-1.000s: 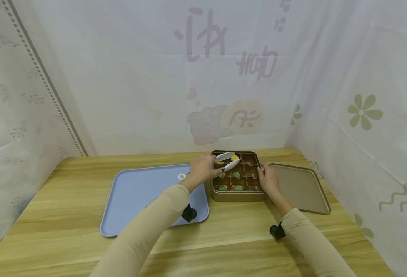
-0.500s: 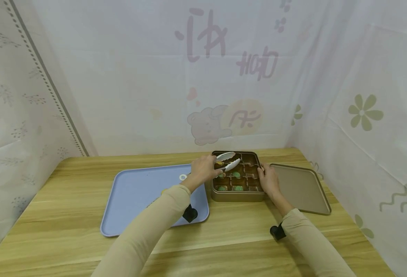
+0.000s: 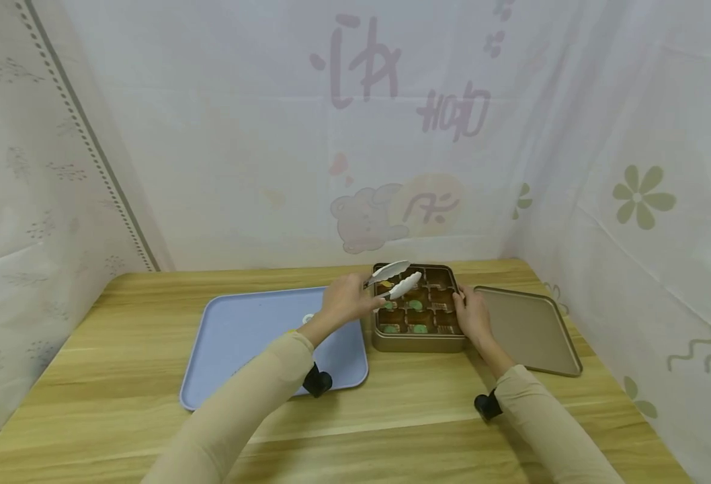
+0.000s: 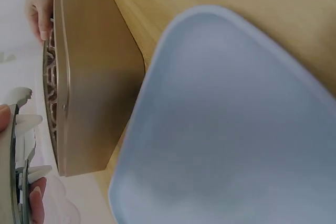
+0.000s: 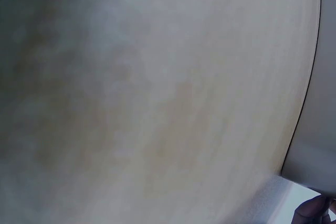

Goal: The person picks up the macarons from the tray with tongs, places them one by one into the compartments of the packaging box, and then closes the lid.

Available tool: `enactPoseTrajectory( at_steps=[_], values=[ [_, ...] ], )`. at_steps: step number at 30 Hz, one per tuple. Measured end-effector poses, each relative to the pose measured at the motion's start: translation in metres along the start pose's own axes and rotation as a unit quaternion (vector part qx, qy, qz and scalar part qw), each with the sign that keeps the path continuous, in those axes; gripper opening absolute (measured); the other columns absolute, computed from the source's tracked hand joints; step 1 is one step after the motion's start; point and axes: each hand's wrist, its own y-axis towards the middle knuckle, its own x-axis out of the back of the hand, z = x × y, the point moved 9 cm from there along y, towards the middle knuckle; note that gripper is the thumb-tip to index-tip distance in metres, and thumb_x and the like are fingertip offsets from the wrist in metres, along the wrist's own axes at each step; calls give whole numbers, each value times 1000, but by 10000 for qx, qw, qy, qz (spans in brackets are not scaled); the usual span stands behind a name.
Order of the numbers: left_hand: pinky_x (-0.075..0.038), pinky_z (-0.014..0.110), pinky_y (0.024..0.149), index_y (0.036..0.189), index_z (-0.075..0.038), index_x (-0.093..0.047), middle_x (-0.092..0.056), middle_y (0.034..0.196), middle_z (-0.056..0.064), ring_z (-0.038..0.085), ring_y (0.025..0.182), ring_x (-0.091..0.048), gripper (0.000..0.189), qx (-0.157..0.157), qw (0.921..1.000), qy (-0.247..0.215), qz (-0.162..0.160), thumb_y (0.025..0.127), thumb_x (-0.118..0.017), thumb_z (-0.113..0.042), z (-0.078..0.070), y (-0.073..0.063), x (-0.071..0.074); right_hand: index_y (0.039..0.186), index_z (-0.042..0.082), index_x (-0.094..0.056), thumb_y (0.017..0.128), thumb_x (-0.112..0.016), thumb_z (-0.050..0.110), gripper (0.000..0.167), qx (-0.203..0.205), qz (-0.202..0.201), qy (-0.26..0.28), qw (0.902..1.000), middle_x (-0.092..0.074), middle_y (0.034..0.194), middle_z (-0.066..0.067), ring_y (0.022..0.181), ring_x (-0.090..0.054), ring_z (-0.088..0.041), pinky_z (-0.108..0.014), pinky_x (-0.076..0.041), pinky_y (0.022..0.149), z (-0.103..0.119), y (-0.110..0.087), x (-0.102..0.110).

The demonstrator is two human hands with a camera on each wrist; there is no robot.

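Observation:
My left hand (image 3: 345,299) holds tongs (image 3: 404,286) with white scalloped tips, spread apart with nothing seen between them. They hover over the far left part of a bronze tin (image 3: 419,344). Inside it is a brown divided insert; green pieces (image 3: 414,305) sit in several compartments, and a yellow piece (image 3: 386,285) shows partly behind the tongs. My right hand (image 3: 472,314) grips the tin's right rim. In the left wrist view the tongs (image 4: 21,150) stand beside the tin's wall (image 4: 94,77). The right wrist view catches only fingertips (image 5: 311,209) at the tin's corner.
A light blue tray (image 3: 234,329) lies left of the tin, partly under my left forearm. It bears a white ring (image 3: 308,318) and a bit of yellow by the sleeve. The tin's flat lid (image 3: 527,329) lies to the right. Printed curtains enclose the table.
A round yellow piece between the tong tips one second ago has left them. The tongs have since risen slightly and spread wider, and my left wrist has shifted left. The right hand still grips the tin.

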Motion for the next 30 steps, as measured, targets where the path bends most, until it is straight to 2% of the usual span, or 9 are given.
enactPoseTrajectory(
  at_steps=[4,8,18,25,30],
  values=[
    [-24,24,42,133,-15,-55,-37,54,-4,10,46,-31,61,-86,9991,-423,14,79,-74,-38,10,-15,9,132,-8,-47,100,-44,15,39,-9,19,-37,10000,-55,114,-31,103,-51,-43,-54,-42,84,0,1,1],
    [-20,25,43,133,-15,-55,-32,56,-4,10,48,-26,61,-187,9988,-442,-5,79,-74,-38,23,-33,19,132,-8,-46,100,-44,15,39,-29,48,-41,10000,-54,116,-31,105,-51,-43,-54,-41,86,1,0,2],
    [-24,25,43,132,-9,-56,-43,64,0,11,50,-32,65,31,9991,-421,-42,77,-75,-38,68,-81,40,131,-8,-47,100,-44,15,39,-2,37,-50,10000,-55,109,-31,99,-52,-42,-53,-41,81,3,-1,1],
    [-26,25,43,132,-7,-55,-42,63,1,11,51,-35,65,173,9993,-322,-90,77,-75,-37,97,-111,52,130,-9,-48,99,-45,14,38,41,-76,-88,9999,-57,103,-30,93,-52,-41,-52,-42,78,3,-1,3],
    [-28,26,44,130,-5,-56,-57,77,5,12,54,-37,64,181,9996,-144,-147,78,-75,-36,112,-130,61,130,-9,-48,100,-45,14,38,59,-65,-113,9999,-56,105,-31,95,-52,-42,-52,-42,79,3,0,2]
  ],
)
